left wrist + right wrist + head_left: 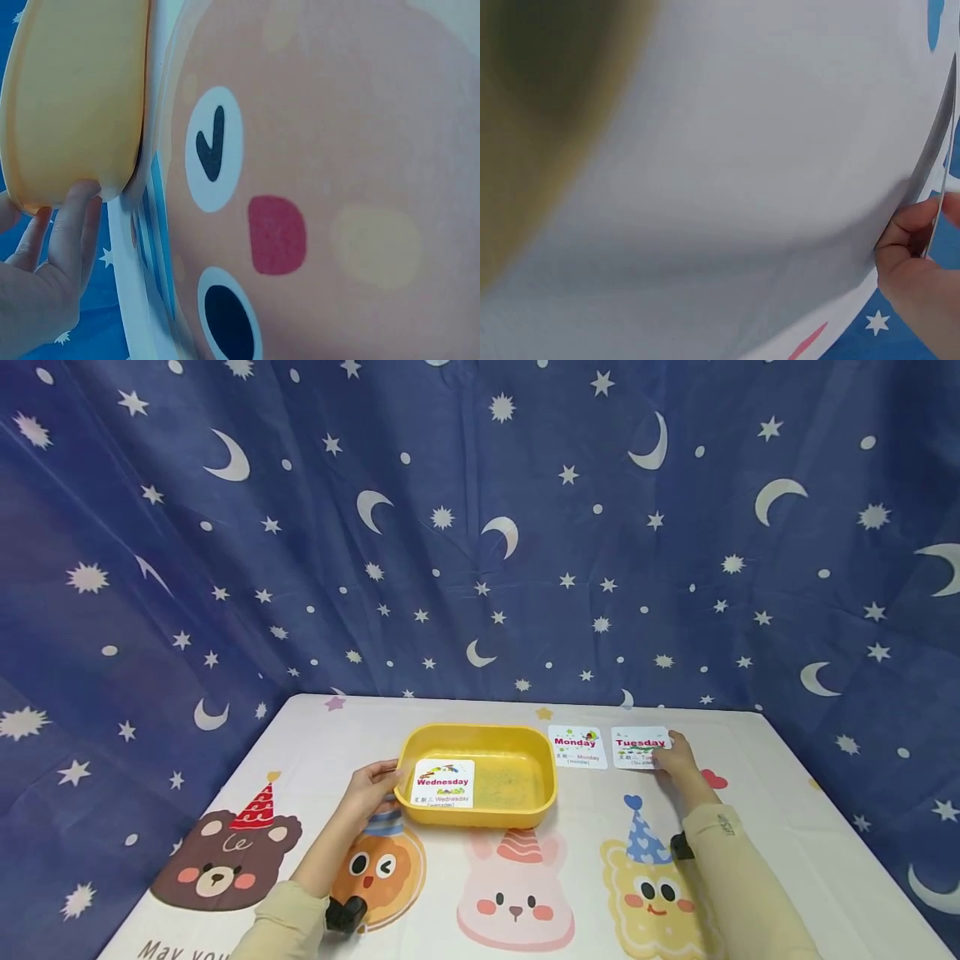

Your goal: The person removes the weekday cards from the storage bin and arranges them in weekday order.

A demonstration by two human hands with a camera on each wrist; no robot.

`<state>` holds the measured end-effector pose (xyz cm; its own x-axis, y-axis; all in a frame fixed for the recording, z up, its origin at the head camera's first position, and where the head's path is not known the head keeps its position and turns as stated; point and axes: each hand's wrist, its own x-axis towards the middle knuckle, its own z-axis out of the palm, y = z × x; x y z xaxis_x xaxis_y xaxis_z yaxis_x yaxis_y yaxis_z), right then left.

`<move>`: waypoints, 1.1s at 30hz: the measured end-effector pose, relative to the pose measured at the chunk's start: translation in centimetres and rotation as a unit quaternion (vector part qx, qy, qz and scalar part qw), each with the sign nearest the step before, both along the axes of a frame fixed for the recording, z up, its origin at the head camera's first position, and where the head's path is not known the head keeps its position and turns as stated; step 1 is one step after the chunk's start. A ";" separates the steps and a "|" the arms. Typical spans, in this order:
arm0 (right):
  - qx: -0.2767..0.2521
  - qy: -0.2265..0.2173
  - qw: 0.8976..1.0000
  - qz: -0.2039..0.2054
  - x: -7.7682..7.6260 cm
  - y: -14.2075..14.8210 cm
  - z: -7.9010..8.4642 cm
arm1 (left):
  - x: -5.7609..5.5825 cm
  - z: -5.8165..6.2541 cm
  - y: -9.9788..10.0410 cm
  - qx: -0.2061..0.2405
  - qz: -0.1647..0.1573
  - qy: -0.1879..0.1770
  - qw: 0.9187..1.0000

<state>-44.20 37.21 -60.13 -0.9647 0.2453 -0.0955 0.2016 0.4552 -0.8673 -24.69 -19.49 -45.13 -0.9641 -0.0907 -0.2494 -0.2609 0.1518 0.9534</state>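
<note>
Your left hand (371,788), fingers a bit bent, holds the yellow tray (513,781), likely to steady it under the Wednesday card (444,783), while your right hand (679,760) pinches the Tuesday card (634,747) beside the Monday card (577,747).

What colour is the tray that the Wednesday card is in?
The tray is yellow; it shows best in the head view.

Backdrop (450,460): dark blue fabric with pale moons (238,462), stars (502,407) and dots (405,457), spanning 9 o'clock through 12 to 3. Table cover (765,777): white, 4 printed characters: brown bear (217,860) at 8 o'clock, orange face (386,868) at 7, pink rabbit (517,910) at 6, yellow biscuit (652,902) at 5.
</note>
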 end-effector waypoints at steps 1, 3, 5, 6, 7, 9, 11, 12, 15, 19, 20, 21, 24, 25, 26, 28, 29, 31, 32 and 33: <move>-0.005 -0.011 1.000 0.011 0.2 0.0 0.4 | 0.0 0.0 0.0 -0.001 0.000 0.000 1.000; 0.028 -0.011 0.999 0.016 -0.2 0.2 0.1 | -0.1 0.0 0.0 -0.002 0.001 -0.001 1.000; 0.062 -0.006 0.998 0.029 -0.8 0.5 -0.4 | 0.0 0.1 0.0 -0.003 0.001 -0.002 1.000; 0.091 0.019 0.995 0.035 -0.7 0.3 -0.4 | 0.0 0.1 -0.1 -0.003 0.001 -0.002 1.000; 0.116 0.019 0.992 0.040 -0.2 -0.3 0.3 | 0.0 0.1 -0.1 -0.004 0.001 -0.002 1.000; 0.156 -0.004 0.987 0.041 1.8 -2.5 3.1 | 0.0 0.2 -0.1 -0.005 0.002 -0.004 1.000; 0.174 -0.042 0.983 0.046 4.5 -5.1 7.0 | 0.0 0.2 -0.1 -0.005 0.003 -0.005 1.000; 0.188 -0.043 0.980 0.042 5.7 -6.2 8.5 | 0.0 0.2 -0.1 -0.003 0.003 -0.004 1.000; 0.215 -0.057 0.975 0.027 8.6 -8.7 12.1 | 0.0 0.2 -0.1 0.001 0.001 -0.002 1.000; 0.234 -0.059 0.970 -0.005 10.1 -10.1 13.3 | 0.0 0.1 -0.1 0.004 -0.003 -0.004 1.000; 0.235 -0.064 0.970 -0.011 10.3 -10.3 13.4 | 0.0 0.2 -0.1 0.003 0.000 -0.005 1.000; 0.235 -0.068 0.970 -0.017 10.3 -10.5 13.3 | -0.1 0.2 -0.1 0.002 0.000 -0.005 1.000; 0.237 -0.081 0.968 -0.034 10.4 -11.1 13.5 | -0.2 0.3 -0.2 0.000 0.002 -0.004 1.000; 0.239 -0.086 0.966 -0.042 10.4 -11.2 13.5 | -0.2 0.4 -0.2 0.000 0.000 -0.003 1.000; 0.243 -0.092 0.964 -0.050 10.5 -11.3 13.7 | -0.3 0.4 -0.2 0.000 0.001 -0.003 1.000; 0.251 -0.105 0.960 -0.060 10.5 -11.5 13.9 | -0.3 0.5 -0.1 0.004 -0.003 -0.001 1.000; 0.252 -0.111 0.959 -0.062 10.6 -11.6 14.0 | -0.3 0.5 -0.1 0.005 -0.005 -0.001 1.000; 0.263 -0.121 0.955 -0.058 10.7 -11.8 14.1 | -0.1 0.4 0.0 0.008 -0.004 0.000 1.000; 0.266 -0.123 0.955 -0.052 10.8 -11.9 14.2 | -0.1 0.4 0.0 0.009 -0.004 -0.001 1.000; 0.269 -0.123 0.954 -0.045 10.8 -12.1 14.2 | 0.0 0.4 0.0 0.011 -0.002 -0.001 1.000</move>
